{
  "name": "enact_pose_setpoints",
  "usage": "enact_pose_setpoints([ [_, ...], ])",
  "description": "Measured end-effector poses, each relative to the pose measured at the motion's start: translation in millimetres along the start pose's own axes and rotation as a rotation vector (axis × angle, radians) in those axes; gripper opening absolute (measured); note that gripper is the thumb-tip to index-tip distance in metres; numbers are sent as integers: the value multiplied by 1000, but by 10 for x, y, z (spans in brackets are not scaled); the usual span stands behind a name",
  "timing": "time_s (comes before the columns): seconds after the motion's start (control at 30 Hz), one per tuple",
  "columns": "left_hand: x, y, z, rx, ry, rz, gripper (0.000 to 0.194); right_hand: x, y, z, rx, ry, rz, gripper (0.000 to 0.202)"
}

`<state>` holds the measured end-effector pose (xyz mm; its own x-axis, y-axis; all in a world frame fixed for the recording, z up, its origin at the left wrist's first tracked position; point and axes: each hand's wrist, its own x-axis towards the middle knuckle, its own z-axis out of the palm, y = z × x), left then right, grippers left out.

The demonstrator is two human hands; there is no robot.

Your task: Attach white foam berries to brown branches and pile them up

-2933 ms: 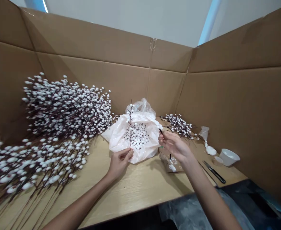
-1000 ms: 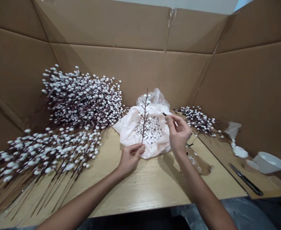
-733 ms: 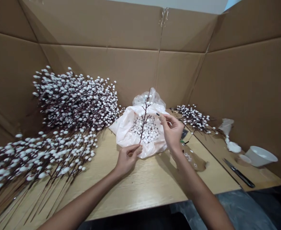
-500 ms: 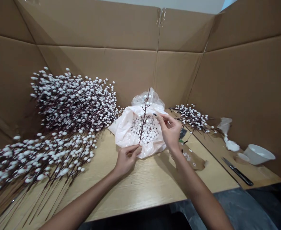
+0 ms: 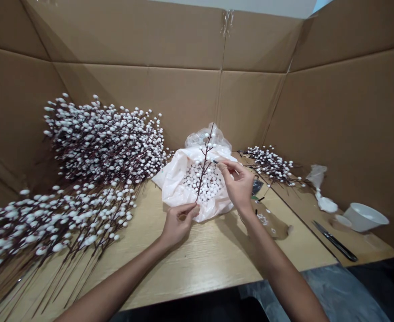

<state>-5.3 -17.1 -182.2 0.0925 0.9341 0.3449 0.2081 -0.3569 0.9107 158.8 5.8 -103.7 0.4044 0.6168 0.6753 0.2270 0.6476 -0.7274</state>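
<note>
Two hands pinching: L hand [image 5: 177, 226], fingers closed on base of thin brown branched stem [image 5: 203, 171], in front of crumpled white plastic bag [image 5: 174, 185]; R hand [image 5: 240, 184], fingers closed on small black stick [image 5: 216, 161], just beside stem. Prob. lining up stick w/ stem; next calls for steady aim.

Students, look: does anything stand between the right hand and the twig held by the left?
Nothing visible blocks the right hand from the twig; only the dark piece in its grip points into that gap. The white bag lies behind.
</note>
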Motion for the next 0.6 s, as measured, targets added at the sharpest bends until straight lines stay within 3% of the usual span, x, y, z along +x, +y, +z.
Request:
enact_pose_setpoints([
  [0.6,1,22,-3,-52,12,-7,23,35,35,-30,38,63,15,15],
])
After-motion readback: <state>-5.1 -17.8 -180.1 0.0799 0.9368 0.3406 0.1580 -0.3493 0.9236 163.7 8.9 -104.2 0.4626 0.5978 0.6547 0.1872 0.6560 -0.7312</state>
